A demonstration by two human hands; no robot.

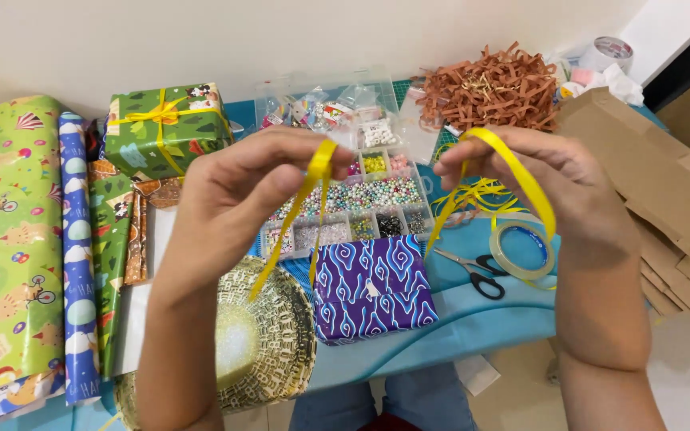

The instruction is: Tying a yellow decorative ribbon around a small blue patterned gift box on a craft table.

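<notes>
My left hand pinches a strip of yellow ribbon between thumb and fingers, and its ends hang down over the table. My right hand grips a second loop of yellow ribbon that arches over the fingers and trails down both sides. Both hands are raised above the table, a short gap between them. Below them lies a small box wrapped in purple cloud-pattern paper.
A clear bead organiser, scissors, a tape roll and loose yellow ribbon lie on the blue table. A green wrapped gift, wrapping-paper rolls, brown paper shreds, flat cardboard and a gold patterned sheet surround them.
</notes>
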